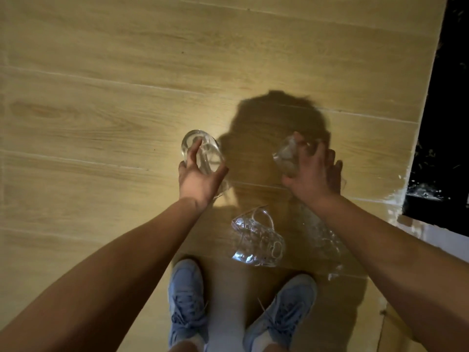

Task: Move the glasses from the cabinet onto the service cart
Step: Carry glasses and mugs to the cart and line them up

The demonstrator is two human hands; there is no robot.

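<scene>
The left glass (pixel 203 156), clear and thick-based, is tipped on its side in the left hand (pixel 200 180). The right glass (pixel 285 156), also clear, tilts in the right hand (pixel 312 174). Nearer, between them, clear handled glasses (pixel 256 240) cluster; what carries them is unclear.

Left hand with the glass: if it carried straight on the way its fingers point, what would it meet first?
Nothing visible. The left hand, gripping a glass, points away from the person over wood floor. Its height above the floor is unclear.
</scene>
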